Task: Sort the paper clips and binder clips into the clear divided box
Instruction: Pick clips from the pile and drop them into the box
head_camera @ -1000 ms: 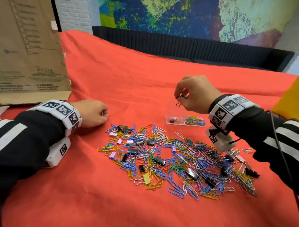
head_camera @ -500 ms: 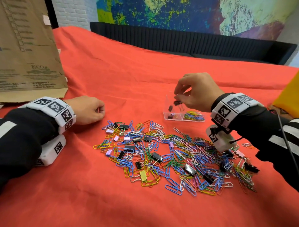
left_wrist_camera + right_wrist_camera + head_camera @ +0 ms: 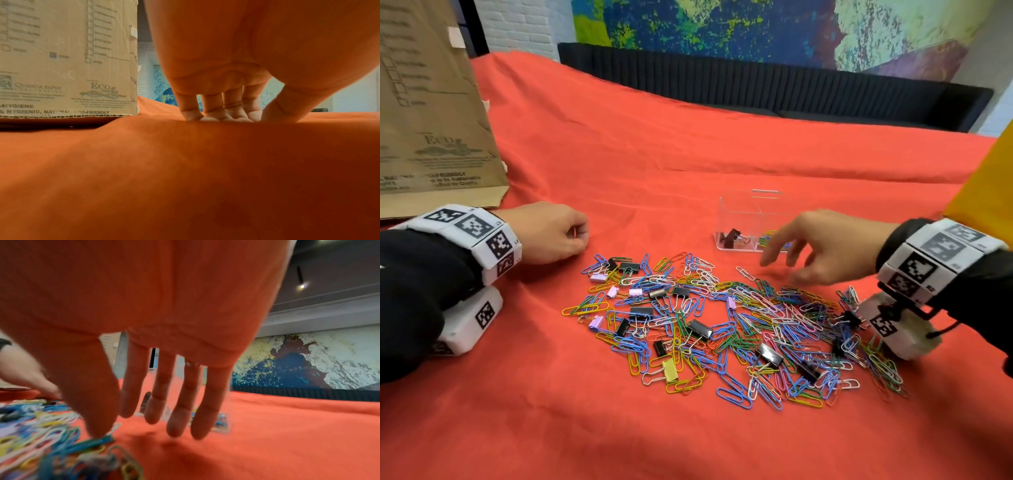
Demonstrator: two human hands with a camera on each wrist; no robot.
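Note:
A heap of coloured paper clips (image 3: 750,329) mixed with black, lilac and yellow binder clips lies on the red cloth (image 3: 654,171). Behind it stands the clear divided box (image 3: 751,209); black binder clips (image 3: 731,236) sit in its left compartment and paper clips (image 3: 765,240) in its right. My right hand (image 3: 780,265) hovers low between box and heap, fingers spread and straight, holding nothing; the right wrist view shows the same hand (image 3: 156,426) with the box (image 3: 228,410) behind its fingers. My left hand (image 3: 577,236) rests on the cloth left of the heap, fingers curled under (image 3: 218,116), empty.
A big cardboard box (image 3: 431,120) stands at the far left, close behind my left hand. A dark bench (image 3: 756,85) runs along the far edge of the table. Something yellow (image 3: 986,185) shows at the right edge. Bare red cloth stretches beyond and in front of the heap.
My right hand let a black binder clip fall into the box's left compartment, then dropped down and opened toward the heap. The left hand stayed put.

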